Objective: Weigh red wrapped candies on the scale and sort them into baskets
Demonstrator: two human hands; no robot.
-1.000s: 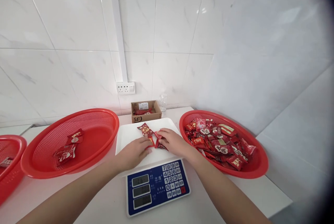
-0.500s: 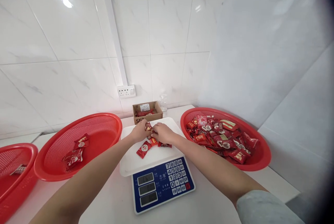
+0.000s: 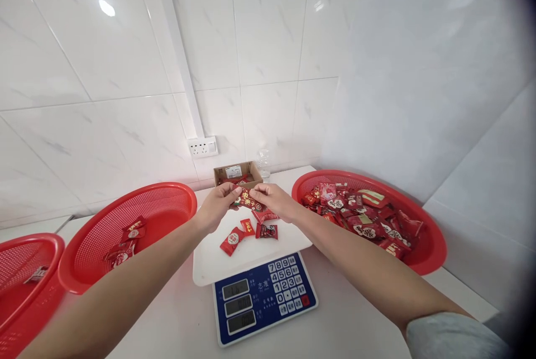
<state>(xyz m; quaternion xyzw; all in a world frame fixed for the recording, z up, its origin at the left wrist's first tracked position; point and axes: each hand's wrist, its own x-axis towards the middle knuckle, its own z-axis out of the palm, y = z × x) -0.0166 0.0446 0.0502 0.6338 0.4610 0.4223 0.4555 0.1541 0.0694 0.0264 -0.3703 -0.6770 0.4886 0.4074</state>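
Observation:
Stretched between my two hands is a dark red snack packet point(image 3: 247, 199) with yellow lettering. My left hand point(image 3: 218, 205) pinches its left end, and my right hand point(image 3: 274, 200) grips the right end. Both are raised over the white tray point(image 3: 209, 269) of a digital scale point(image 3: 263, 300). On that tray lie several small red packets: one with a round white label point(image 3: 232, 240), a small orange-red one point(image 3: 247, 227) and a darker one point(image 3: 267, 231). Another red packet point(image 3: 263, 215) shows just below my right hand, partly hidden by it.
A red basket point(image 3: 435, 250) heaped with packets stands at the right. Two red baskets, the nearer-middle one point(image 3: 184, 194) and the far-left one point(image 3: 50, 247), hold a few packets. Behind the scale are a cardboard box point(image 3: 255, 172) and a clear plastic bottle point(image 3: 263, 162) by the wall.
Both hands have lifted from the tray with the dark red packet, which now faces me stretched between them. More of the packets on the tray shows.

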